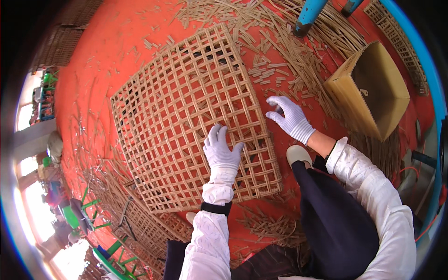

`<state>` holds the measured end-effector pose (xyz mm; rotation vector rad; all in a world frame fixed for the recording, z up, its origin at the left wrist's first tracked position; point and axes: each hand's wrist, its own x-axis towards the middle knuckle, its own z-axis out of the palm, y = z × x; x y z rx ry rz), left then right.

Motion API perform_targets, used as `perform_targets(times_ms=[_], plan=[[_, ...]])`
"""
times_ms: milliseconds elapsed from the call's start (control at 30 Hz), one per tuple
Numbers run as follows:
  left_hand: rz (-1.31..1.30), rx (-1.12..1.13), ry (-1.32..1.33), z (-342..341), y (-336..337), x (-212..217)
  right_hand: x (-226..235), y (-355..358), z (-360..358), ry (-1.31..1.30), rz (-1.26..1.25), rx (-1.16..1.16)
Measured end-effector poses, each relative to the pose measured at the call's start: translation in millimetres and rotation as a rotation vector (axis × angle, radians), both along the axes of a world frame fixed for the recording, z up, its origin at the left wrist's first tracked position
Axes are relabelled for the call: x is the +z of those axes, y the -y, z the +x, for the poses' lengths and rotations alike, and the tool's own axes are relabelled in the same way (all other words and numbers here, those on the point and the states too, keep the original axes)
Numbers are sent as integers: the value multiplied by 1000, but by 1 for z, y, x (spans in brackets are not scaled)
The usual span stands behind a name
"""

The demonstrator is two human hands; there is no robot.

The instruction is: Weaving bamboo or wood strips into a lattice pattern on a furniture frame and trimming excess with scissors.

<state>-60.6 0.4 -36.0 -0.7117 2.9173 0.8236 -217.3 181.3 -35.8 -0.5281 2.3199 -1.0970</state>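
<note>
A large woven rattan lattice panel with square openings and a bound edge lies in front of me, at a slant on the red floor. My left hand, in a pale lavender knitted glove, is over the panel's right half. Its fingers are bent slightly and apart, with nothing seen in them; whether the fingertips touch the strips I cannot tell. Just off the panel's right edge is my right hand, in a matching glove. The thumb and fingers are spread apart, and nothing shows between them.
Short rattan offcuts litter the red floor. At the right stands an open cardboard box, beyond it a blue metal leg. More woven panels are stacked lower left. My shoe is near the panel's right edge.
</note>
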Motion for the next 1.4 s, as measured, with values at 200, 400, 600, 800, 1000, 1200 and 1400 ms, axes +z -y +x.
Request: perform_targets(times_ms=[200, 400, 600, 800, 1000, 1200, 1400], plan=[[11, -12, 7, 4, -8, 1, -2, 8, -13, -413, -1, 347], [-8, 25, -71, 17, -18, 8, -9, 0, 0, -150, -13, 201], [178, 16, -223, 38, -59, 24, -17, -22, 6, -2, -24, 41], [302, 91, -131, 89, -97, 29, -21, -36, 25, 251, 82, 109], [249, 246, -90, 113, -118, 33, -30, -78, 30, 339, -58, -13], [-128, 539, -129, 139, -61, 2, -38, -120, 16, 316, -15, 10], [-452, 1262, 248, 241, 22, -45, -33, -125, 12, 430, -15, -24]])
